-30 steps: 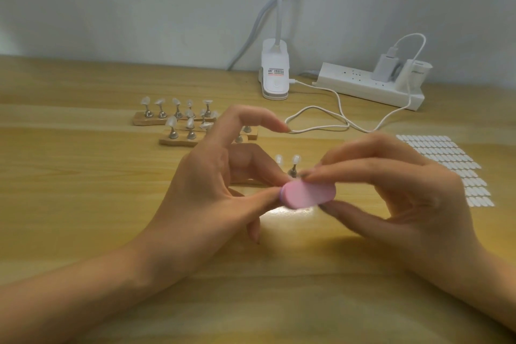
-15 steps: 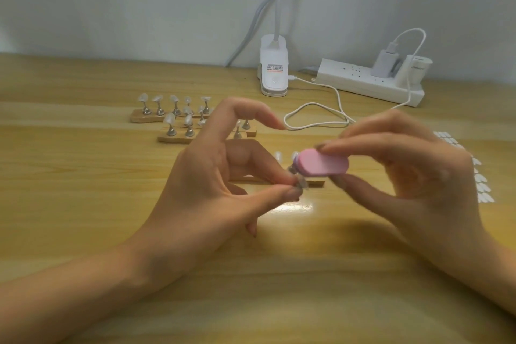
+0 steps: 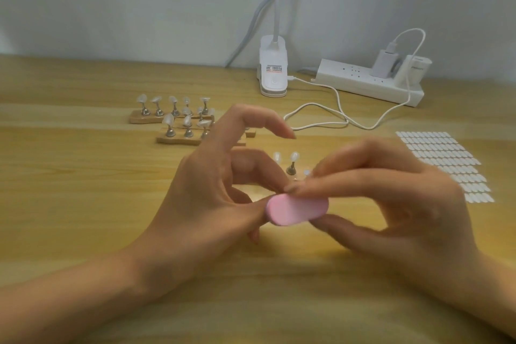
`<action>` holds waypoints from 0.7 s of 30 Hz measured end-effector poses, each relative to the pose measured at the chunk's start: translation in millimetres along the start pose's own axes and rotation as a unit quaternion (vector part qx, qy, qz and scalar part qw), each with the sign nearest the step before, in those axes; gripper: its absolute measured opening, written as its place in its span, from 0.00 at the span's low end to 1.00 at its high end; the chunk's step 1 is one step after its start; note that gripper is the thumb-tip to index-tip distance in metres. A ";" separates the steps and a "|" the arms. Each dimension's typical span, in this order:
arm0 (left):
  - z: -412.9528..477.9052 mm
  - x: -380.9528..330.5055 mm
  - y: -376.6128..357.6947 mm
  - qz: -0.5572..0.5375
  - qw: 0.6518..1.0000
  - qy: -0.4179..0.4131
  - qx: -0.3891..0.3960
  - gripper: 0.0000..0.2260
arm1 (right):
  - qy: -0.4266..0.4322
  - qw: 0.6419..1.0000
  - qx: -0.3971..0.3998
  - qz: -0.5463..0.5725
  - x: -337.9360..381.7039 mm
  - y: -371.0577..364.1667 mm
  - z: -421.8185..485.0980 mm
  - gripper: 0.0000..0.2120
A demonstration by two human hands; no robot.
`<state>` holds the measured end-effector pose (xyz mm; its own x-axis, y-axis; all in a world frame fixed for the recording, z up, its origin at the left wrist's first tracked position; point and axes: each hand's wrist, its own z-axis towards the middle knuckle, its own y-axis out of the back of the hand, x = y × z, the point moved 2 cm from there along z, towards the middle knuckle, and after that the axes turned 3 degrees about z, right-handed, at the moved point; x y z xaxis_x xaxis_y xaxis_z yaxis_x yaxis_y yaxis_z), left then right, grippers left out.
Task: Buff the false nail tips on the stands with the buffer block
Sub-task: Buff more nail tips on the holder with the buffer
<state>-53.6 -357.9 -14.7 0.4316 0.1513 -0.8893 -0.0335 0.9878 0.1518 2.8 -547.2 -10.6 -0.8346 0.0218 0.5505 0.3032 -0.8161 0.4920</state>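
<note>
The buffer block (image 3: 297,209) lies with its long axis across the view, left to right, and its broad face is turned toward the camera. It is held over the near middle of the wooden table (image 3: 83,218), between the two hands. The right hand (image 3: 391,204) pinches it, with the forefinger stretched along its top edge, the thumb underneath and the other fingers curled behind. The left hand (image 3: 212,198) brings its thumb tip to the block's left end. Its middle finger bends in toward the thumb, and its forefinger arches high and points right. The block hides whether this hand pinches anything, so I cannot tell. The block is pale pink and smooth, with rounded ends, and slightly blurred. Just behind the fingers, two clear nail tips (image 3: 294,156) stand upright on metal pegs. Farther back on the left, two wooden stands (image 3: 178,140) carry more tips. On the right lies a sheet (image 3: 444,159) of small white ovals. Farthest back, by the wall, are a looping white cable (image 3: 315,120), a clip lamp base (image 3: 273,72) and a power strip (image 3: 363,84) with chargers plugged in.
</note>
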 end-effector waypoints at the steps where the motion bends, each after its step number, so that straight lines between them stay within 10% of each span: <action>1: 0.3 0.5 0.2 0.001 1.000 0.000 -0.001 0.22 | -0.005 1.000 -0.006 0.001 -0.6 0.5 -0.6 0.12; 21: 2.7 1.1 -0.7 -0.037 0.999 0.003 -0.006 0.18 | -0.034 0.997 -0.029 0.056 -5.6 0.0 0.6 0.12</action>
<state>-50.6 -358.5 -14.7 0.4287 0.0785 -0.9000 -0.0123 0.9966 0.0810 7.8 -546.9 -13.2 -0.7635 -0.0336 0.6449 0.3640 -0.8472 0.3869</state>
